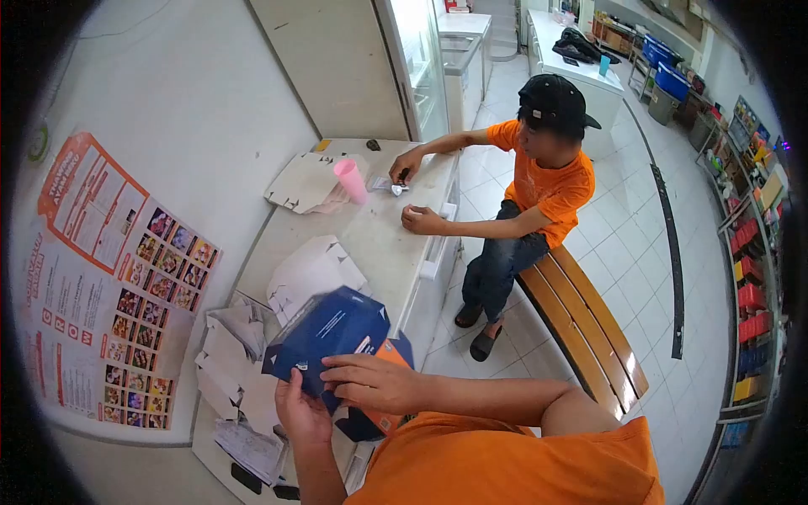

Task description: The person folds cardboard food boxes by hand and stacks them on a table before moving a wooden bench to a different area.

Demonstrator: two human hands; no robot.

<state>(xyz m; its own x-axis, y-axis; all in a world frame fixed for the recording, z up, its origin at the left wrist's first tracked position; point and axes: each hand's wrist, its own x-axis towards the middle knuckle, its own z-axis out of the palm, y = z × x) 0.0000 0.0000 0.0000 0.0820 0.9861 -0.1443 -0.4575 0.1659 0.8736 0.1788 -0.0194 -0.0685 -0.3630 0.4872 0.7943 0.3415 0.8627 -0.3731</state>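
the wall poster (101, 286) reads "grow" in red squares (73, 332); the blue carton's (316, 337) white print (333, 323) is too small to read.

White sheets (316, 268) and pink cup (350, 182) obstruct the counter (389, 244).

A long white counter (383, 244), and it's a busy one!
Here at the near end, creased papers (251, 448) and a dark flat object (246, 478); pale flattened cardboard (313, 273) spreads along the wall side, then up pops a pink cup (350, 182), and a small dark lump (373, 145) sits at the far end.
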